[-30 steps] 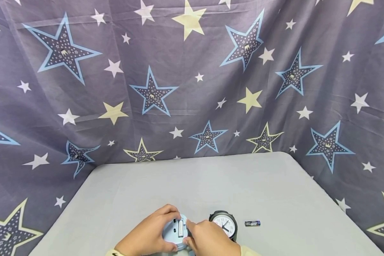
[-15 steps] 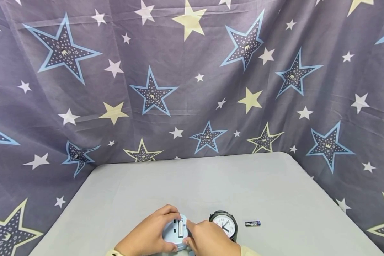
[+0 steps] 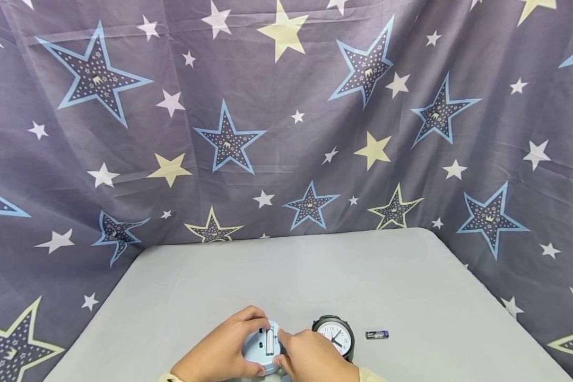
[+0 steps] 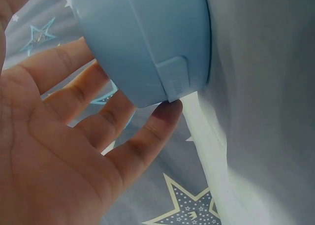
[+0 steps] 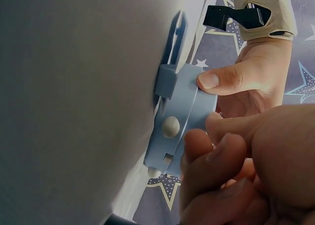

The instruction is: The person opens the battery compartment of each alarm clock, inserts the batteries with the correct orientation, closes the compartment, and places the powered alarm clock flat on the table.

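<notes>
A small light blue clock lies back side up near the front of the table, its face hidden. Its battery compartment is uncovered, with a pale battery in the slot. My left hand grips the clock's left side, fingers at the far edge and thumb at the near edge; in the left wrist view fingertips meet the blue casing. Thumb and forefinger of my right hand pinch the clock's right edge beside the slot. The right wrist view shows its other fingers curled and the clock's white round feet.
Just right of my right hand is a black alarm clock, face up and partly covered by that hand. Farther right a dark blue battery lies on the grey table. A star-patterned curtain surrounds the table's back and sides.
</notes>
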A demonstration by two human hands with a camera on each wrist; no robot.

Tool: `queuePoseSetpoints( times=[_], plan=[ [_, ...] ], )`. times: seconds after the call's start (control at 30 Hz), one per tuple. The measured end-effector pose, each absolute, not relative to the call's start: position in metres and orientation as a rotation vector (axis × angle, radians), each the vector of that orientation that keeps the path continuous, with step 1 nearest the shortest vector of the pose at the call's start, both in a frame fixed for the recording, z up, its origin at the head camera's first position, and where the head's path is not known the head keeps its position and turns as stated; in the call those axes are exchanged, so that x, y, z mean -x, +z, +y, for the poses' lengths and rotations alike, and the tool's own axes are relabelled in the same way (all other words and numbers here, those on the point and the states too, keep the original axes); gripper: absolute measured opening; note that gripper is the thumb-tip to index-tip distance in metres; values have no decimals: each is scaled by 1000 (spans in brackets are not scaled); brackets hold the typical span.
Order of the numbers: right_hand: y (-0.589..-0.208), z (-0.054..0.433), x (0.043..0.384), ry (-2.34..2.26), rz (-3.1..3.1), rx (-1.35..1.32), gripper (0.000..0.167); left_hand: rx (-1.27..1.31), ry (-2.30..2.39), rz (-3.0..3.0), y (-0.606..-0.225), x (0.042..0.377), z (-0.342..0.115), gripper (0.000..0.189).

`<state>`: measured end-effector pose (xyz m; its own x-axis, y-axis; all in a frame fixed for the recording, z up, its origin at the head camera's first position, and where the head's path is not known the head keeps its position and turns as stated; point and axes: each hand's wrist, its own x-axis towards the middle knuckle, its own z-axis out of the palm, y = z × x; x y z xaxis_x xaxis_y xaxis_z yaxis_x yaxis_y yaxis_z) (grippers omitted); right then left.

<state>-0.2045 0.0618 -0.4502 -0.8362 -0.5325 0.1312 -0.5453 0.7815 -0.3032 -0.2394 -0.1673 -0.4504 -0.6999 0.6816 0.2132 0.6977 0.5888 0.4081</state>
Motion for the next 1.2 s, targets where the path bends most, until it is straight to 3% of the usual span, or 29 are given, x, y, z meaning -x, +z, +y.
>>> queuePoseSetpoints(
  times=[1.2],
  plan=[
    [-450, 63, 205, 495, -2908, -900, 52, 1209, -751, -2761, -447, 236, -166, 63]
  ],
)
